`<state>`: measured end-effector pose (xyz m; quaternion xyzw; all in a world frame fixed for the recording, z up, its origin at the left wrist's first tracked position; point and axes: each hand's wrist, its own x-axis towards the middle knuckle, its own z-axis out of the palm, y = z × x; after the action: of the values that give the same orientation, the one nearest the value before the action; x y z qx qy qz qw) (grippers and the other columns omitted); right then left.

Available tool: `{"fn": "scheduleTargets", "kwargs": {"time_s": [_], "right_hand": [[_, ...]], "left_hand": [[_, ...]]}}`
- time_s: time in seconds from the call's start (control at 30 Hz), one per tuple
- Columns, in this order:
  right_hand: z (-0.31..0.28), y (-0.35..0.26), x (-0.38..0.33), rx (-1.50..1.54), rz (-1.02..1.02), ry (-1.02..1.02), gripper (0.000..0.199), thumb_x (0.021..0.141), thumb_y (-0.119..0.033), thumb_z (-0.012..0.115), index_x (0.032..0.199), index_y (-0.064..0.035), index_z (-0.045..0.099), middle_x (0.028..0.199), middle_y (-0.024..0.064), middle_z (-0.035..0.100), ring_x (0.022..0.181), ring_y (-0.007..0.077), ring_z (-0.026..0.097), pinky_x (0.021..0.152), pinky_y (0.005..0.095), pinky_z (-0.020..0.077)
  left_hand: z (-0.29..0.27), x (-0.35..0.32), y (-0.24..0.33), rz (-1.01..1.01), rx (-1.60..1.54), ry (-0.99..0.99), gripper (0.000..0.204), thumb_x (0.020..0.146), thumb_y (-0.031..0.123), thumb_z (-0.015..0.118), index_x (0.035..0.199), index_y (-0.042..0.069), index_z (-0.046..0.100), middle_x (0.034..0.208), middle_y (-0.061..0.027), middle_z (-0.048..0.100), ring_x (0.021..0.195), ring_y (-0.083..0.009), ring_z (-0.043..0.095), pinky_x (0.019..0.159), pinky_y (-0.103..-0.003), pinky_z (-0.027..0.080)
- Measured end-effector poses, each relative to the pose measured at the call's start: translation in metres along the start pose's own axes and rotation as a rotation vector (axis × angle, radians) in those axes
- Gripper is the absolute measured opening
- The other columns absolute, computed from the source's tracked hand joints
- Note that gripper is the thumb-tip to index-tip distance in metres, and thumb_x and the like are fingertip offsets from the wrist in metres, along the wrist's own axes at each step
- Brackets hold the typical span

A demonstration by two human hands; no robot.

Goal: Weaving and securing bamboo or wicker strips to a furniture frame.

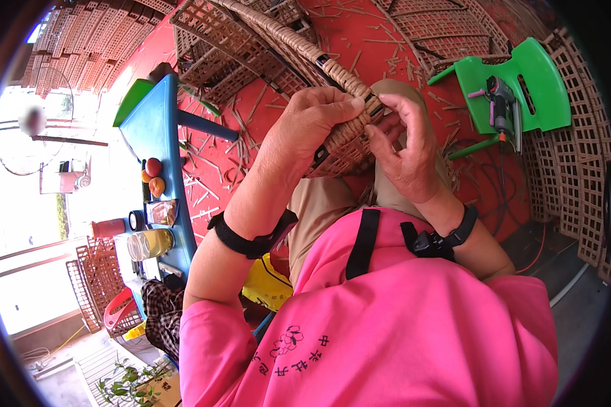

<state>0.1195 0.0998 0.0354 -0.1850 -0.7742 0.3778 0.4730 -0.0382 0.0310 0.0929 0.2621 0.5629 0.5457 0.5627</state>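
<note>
A tan wicker piece with a thick wrapped rim [344,76] and open lattice sides rests against my lap and stretches away to the upper left. My left hand [316,119] is closed on its near end, the thumb pressing the woven strands from above. On the other side of that end, my right hand [409,149] has its thumb and index finger bent close to the weave, the other fingers curled behind. Whether a loose strand lies between those right fingertips is too small to tell.
To the left stands a blue table [153,119] with fruit [156,186] and a jar of yellowish liquid [151,244]. A green chair [546,88] at right carries a gun-shaped power tool [501,105]. Cut strips litter the red floor [360,41]; lattice panels [574,149] lean at right.
</note>
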Motion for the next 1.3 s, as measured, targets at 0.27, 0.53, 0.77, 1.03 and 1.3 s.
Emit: {"fn": "scheduleTargets", "kwargs": {"time_s": [0.27, 0.53, 0.77, 1.03, 1.3], "right_hand": [[0.002, 0.001, -0.003, 0.056, 0.039, -0.001, 0.043, 0.080, -0.002, 0.069, 0.119, 0.0004, 0.050, 0.103, 0.0113, 0.060, 0.070, 0.0155, 0.062, 0.056, 0.0269, 0.0483], [-0.007, -0.013, 0.004, 0.012, 0.030, 0.003, 0.032, 0.079, 0.000, 0.071, 0.109, -0.0025, 0.059, 0.097, 0.0078, 0.059, 0.069, 0.0143, 0.059, 0.056, 0.0263, 0.0466], [-0.004, -0.020, 0.007, 0.045, 0.037, -0.013, 0.011, 0.084, -0.001, 0.069, 0.095, -0.0009, 0.066, 0.079, 0.0048, 0.057, 0.067, 0.0116, 0.055, 0.058, 0.0239, 0.0438], [-0.010, -0.030, 0.002, 0.379, 0.483, -0.122, 0.013, 0.091, -0.013, 0.064, 0.092, 0.0006, 0.066, 0.076, -0.0002, 0.060, 0.066, 0.0049, 0.053, 0.057, 0.0207, 0.0421], [-0.012, -0.037, 0.008, 0.448, 0.659, -0.182, 0.017, 0.092, -0.019, 0.064, 0.091, -0.0028, 0.067, 0.073, -0.0013, 0.061, 0.064, 0.0046, 0.057, 0.055, 0.0200, 0.0462]], "left_hand": [[-0.001, 0.000, 0.000, -0.005, 0.052, 0.019, 0.012, 0.088, 0.014, 0.066, 0.089, 0.002, 0.064, 0.078, -0.0018, 0.066, 0.065, -0.0076, 0.061, 0.059, -0.021, 0.049], [0.000, -0.006, -0.008, 0.297, 0.373, 0.150, 0.020, 0.085, 0.017, 0.069, 0.084, -0.002, 0.064, 0.079, -0.0044, 0.061, 0.073, -0.0131, 0.059, 0.065, -0.028, 0.047], [0.013, -0.018, -0.006, 0.825, 0.999, 0.251, 0.013, 0.081, 0.012, 0.067, 0.083, 0.001, 0.060, 0.086, -0.0090, 0.057, 0.080, -0.0235, 0.059, 0.071, -0.032, 0.046], [0.009, -0.024, -0.003, 0.751, 0.841, 0.285, 0.021, 0.088, 0.020, 0.063, 0.091, 0.000, 0.060, 0.085, -0.0064, 0.063, 0.081, -0.0187, 0.061, 0.075, -0.032, 0.048], [-0.028, -0.004, -0.005, -0.017, 0.126, -0.150, 0.029, 0.095, 0.026, 0.056, 0.103, 0.000, 0.067, 0.090, -0.0040, 0.068, 0.079, -0.0096, 0.062, 0.072, -0.026, 0.050]]}}
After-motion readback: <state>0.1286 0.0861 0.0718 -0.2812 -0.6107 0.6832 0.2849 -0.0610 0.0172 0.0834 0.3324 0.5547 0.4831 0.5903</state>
